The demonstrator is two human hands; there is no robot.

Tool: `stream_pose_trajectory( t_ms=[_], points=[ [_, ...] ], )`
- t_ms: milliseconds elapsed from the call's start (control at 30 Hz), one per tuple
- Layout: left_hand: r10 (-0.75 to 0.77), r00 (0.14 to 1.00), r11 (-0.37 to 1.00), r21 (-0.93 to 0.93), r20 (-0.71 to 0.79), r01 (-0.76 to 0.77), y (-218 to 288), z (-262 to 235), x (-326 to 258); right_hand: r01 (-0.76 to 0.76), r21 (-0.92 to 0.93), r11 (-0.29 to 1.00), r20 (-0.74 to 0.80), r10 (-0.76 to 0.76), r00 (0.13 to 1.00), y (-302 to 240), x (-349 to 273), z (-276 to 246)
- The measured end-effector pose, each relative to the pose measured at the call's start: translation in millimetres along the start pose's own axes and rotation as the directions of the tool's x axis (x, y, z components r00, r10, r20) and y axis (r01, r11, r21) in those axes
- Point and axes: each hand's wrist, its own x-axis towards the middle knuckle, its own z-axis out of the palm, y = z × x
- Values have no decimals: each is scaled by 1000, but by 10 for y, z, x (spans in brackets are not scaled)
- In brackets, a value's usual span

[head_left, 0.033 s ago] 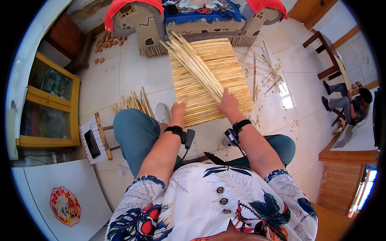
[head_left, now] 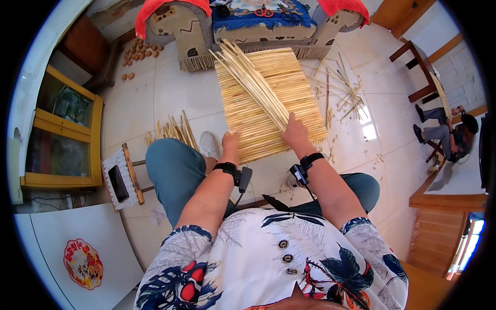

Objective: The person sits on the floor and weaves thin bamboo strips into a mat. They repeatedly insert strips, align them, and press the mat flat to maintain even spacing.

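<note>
In front of me is a mat of pale yellow stalks laid side by side, tilting slightly. My left hand is closed on its near left edge, with the fingers partly hidden. A loose bundle of thin straight stalks slants across the mat, its far end sticking out past the far left corner. At the bundle's near end my right hand is closed, thumb on top, over the near right part of the mat. Whether it also grips the mat is hidden.
Cut stalks and small bits lie scattered on the tiles to the right. More stalks stand by my left knee. Beyond the mat is a covered sofa, with red-handled scissors on it. At far right another person sits.
The mat has turned very slightly, its far end shifting left. The bundle's near end and both hands have shifted slightly right. Both hands keep their hold.
</note>
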Motion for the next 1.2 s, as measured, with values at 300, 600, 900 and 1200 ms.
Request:
stream_pose_trajectory(
  t_ms=[300,600,900,1200],
  points=[
    [-252,916,878,-326,312,352,-530,619,-656,241,-103,965,97,-232,968,174,309,-33],
    [-521,570,828,216,636,517,-513,1226,-582,325,-242,914,169,-290,942,457,870,-202],
    [451,888,518,783,92,-345,667,550,283,313,-250,916,129,-289,949,605,870,-155],
    [3,1000,996,-88,-1,-3,582,-677,1084,323,-234,917,115,-304,946,640,916,-121]
  ],
)
